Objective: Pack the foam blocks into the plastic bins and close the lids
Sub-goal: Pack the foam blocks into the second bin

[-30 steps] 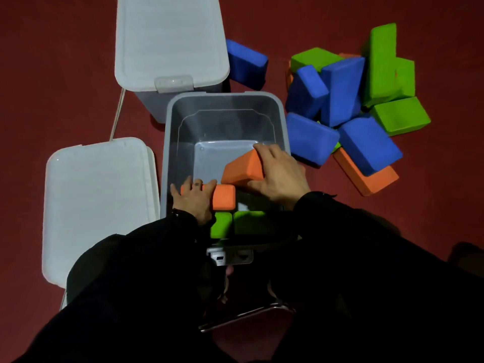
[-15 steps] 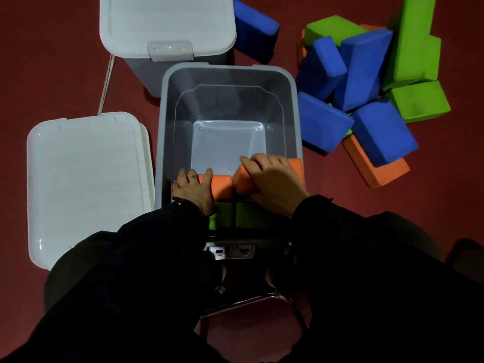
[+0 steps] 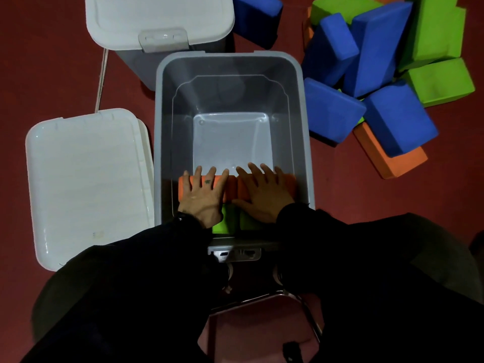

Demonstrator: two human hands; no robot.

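Note:
An open grey plastic bin (image 3: 306, 142) stands in front of me. Inside, along its near wall, two orange foam blocks (image 3: 232, 188) lie side by side, with green blocks (image 3: 222, 224) nearer to me. My left hand (image 3: 202, 193) presses flat on the left orange block, fingers straight and spread. My right hand (image 3: 264, 193) lies flat on the right orange block. The far part of the bin floor is bare. A loose pile of blue, green and orange blocks (image 3: 392, 87) lies on the floor to the right.
The bin's white lid (image 3: 86, 184) lies flat on the red floor to the left. A second grey bin with its white lid (image 3: 157, 19) on stands behind. One blue block (image 3: 258, 19) sits beside it. A metal stool frame (image 3: 301, 305) is below me.
My right hand has lowered the tilted orange block flat beside the first one. Both hands have gone from holding the blocks to lying flat on them with straight fingers.

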